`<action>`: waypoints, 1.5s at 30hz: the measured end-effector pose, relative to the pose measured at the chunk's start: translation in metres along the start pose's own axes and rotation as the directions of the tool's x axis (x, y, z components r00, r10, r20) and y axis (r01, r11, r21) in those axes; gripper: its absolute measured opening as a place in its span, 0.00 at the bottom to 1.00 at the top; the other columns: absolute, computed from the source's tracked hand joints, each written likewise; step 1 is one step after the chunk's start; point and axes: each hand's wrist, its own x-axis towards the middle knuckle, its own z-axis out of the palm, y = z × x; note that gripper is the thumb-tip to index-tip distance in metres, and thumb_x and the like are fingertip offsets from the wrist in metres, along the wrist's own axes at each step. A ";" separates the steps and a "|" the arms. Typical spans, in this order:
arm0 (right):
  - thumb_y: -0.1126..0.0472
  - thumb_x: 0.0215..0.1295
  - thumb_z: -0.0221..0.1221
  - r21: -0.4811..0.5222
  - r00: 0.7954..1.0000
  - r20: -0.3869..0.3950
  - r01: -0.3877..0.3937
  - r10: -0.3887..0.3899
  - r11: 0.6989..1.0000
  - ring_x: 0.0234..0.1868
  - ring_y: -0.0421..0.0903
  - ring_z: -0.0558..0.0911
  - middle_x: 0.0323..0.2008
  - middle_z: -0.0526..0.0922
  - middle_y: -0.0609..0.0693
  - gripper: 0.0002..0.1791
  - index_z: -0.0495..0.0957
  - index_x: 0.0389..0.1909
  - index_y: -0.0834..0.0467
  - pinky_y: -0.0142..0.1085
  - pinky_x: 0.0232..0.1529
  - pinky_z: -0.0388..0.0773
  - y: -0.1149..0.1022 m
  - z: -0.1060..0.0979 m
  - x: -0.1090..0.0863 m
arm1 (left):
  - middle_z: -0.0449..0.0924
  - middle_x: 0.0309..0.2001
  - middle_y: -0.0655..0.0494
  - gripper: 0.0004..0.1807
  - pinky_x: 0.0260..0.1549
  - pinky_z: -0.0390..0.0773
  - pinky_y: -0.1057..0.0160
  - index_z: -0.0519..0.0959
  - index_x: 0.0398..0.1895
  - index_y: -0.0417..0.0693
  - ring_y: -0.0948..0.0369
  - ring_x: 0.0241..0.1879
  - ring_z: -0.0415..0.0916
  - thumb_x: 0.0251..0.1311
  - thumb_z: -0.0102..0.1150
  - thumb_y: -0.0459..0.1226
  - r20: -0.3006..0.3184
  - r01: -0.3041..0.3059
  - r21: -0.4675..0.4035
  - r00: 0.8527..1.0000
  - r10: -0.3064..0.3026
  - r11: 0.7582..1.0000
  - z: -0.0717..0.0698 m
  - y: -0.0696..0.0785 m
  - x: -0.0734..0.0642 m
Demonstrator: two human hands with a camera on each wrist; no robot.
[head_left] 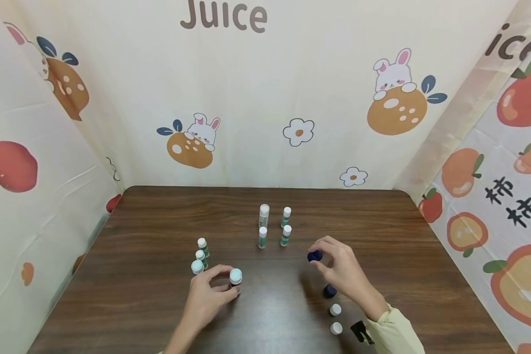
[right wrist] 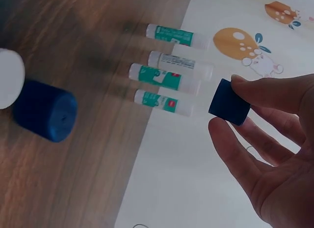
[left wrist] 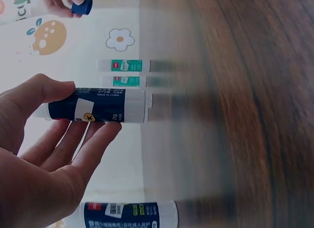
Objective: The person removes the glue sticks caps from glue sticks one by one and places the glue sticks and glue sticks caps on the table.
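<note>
My left hand (head_left: 208, 297) grips an upright glue stick (left wrist: 100, 105) with a dark navy label and white ends, thumb on one side and fingers on the other. My right hand (head_left: 342, 268) pinches a dark blue cap (right wrist: 229, 102) between thumb and fingertips, held up above the table. Just left of the left hand stand several glue sticks, the nearest a navy-labelled glue stick (left wrist: 130, 215). Below the right hand, a second blue cap (right wrist: 46, 110) is on the table, beside a white cap (head_left: 335, 309) and another white cap (head_left: 336, 328).
Several white-topped glue sticks, most green-labelled, stand in a group (head_left: 263, 238) at the table's middle back. Near the right sleeve lies a small black object (head_left: 361, 333). Printed cloth (head_left: 252, 98) hangs behind and on both sides of the brown wooden table (head_left: 159, 221).
</note>
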 end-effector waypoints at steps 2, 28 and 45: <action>0.75 0.42 0.71 -0.002 1.000 -0.001 -0.009 0.009 1.000 0.30 0.40 0.76 0.36 0.79 0.43 0.18 0.81 0.33 0.55 0.30 0.20 0.75 0.003 0.000 -0.001 | 0.81 0.37 0.50 0.18 0.39 0.81 0.61 0.82 0.35 0.45 0.58 0.40 0.81 0.37 0.71 0.23 -0.011 0.003 0.004 1.000 -0.003 1.000 -0.003 -0.001 -0.002; 0.76 0.39 0.71 -0.036 0.994 0.018 -0.104 0.105 0.994 0.27 0.43 0.76 0.33 0.80 0.47 0.16 0.82 0.30 0.59 0.28 0.20 0.73 0.035 0.008 -0.019 | 0.82 0.40 0.48 0.17 0.32 0.82 0.67 0.83 0.32 0.46 0.57 0.32 0.83 0.35 0.75 0.25 -0.164 0.085 0.036 0.983 -0.078 0.996 -0.037 -0.010 -0.024; 0.75 0.41 0.70 -0.079 0.988 0.010 -0.153 0.155 0.985 0.25 0.40 0.73 0.30 0.79 0.47 0.14 0.82 0.30 0.60 0.29 0.23 0.73 0.057 0.018 -0.034 | 0.83 0.36 0.47 0.16 0.29 0.79 0.73 0.81 0.32 0.43 0.62 0.29 0.83 0.36 0.75 0.28 -0.269 0.117 0.143 0.960 -0.075 0.983 -0.056 -0.021 -0.019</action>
